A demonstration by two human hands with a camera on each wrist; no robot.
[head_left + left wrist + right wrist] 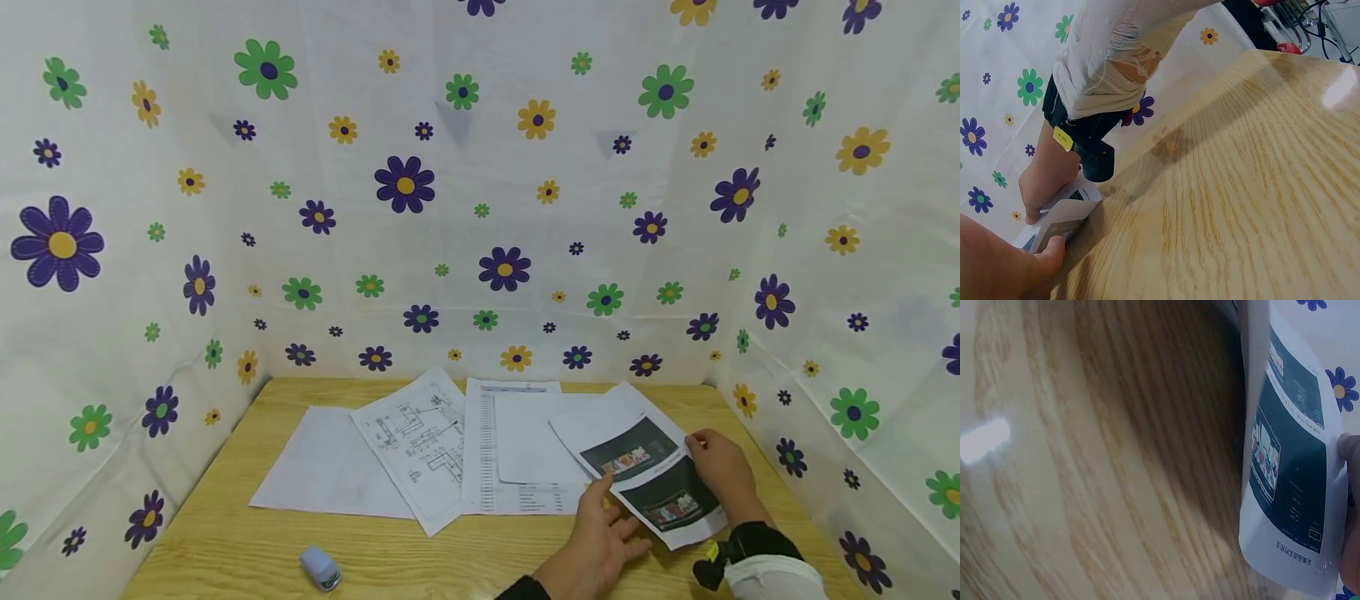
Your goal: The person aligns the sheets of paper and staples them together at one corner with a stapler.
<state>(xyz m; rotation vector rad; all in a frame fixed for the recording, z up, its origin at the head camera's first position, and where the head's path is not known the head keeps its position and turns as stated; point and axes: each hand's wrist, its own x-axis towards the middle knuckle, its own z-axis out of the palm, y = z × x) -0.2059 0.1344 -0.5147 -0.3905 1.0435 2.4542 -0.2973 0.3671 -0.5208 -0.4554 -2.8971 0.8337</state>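
A printed sheet of paper (pixel 637 471) with two dark picture blocks is held tilted above the table's right side. My right hand (pixel 723 471) pinches its right edge; in the right wrist view the sheet (pixel 1294 462) bows and part of that hand (pixel 1352 487) shows at the frame's edge. At the sheet's lower left edge, my left hand (pixel 600 542) holds it between thumb and fingers. In the left wrist view, both the left hand (pixel 1004 265) and the right hand (pixel 1050 172) are on the curved paper (pixel 1069 212). Whether it is more than one sheet I cannot tell.
Behind the held sheet lie a blank-looking paper (pixel 532 437) and a text list (pixel 480 467). Further left are a line-drawing sheet (pixel 416 442) and another pale paper (pixel 330 462). A small light-blue stapler-like object (pixel 321 568) sits near the front. Flowered cloth (pixel 465 233) surrounds the table.
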